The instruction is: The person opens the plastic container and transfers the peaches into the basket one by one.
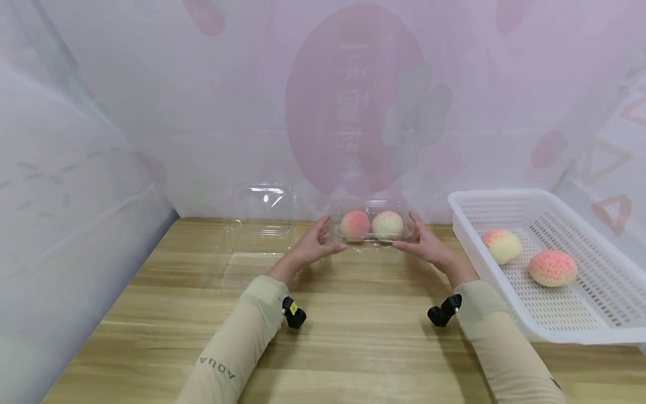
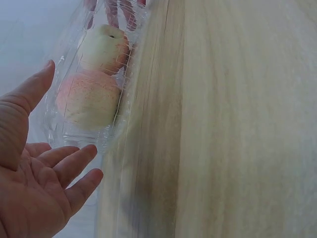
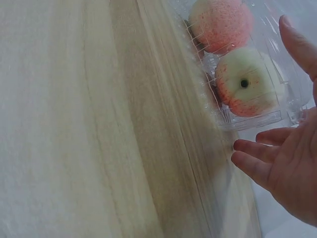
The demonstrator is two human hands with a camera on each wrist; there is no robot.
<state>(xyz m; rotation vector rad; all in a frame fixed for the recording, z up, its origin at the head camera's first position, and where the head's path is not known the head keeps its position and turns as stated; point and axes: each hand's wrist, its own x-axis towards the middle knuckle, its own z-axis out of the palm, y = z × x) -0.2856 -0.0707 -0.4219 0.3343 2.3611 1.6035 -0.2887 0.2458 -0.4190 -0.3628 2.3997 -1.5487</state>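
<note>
A lidded clear plastic box (image 1: pixel 370 205) sits at the back of the table with two pink-and-cream peaches inside. The pinker peach (image 1: pixel 355 225) lies on the left, the paler peach (image 1: pixel 387 225) on the right. My left hand (image 1: pixel 314 244) is at the box's left end, its thumb and fingers spread and loosely extended. At the right end my right hand (image 1: pixel 425 242) mirrors it, thumb apart from relaxed fingers. Both wrist views show the fingertips close to the box ends, not curled round them; the right fingers (image 3: pixel 255 148) lie just below its end wall.
On the left stands another clear plastic box (image 1: pixel 262 235) with its lid up. A white perforated basket (image 1: pixel 535 331) on the right holds a paler peach (image 1: pixel 501 246) and a pinker one (image 1: pixel 552 267). A printed sheet (image 1: pixel 242 112) hangs behind the wooden table (image 1: pixel 373 336).
</note>
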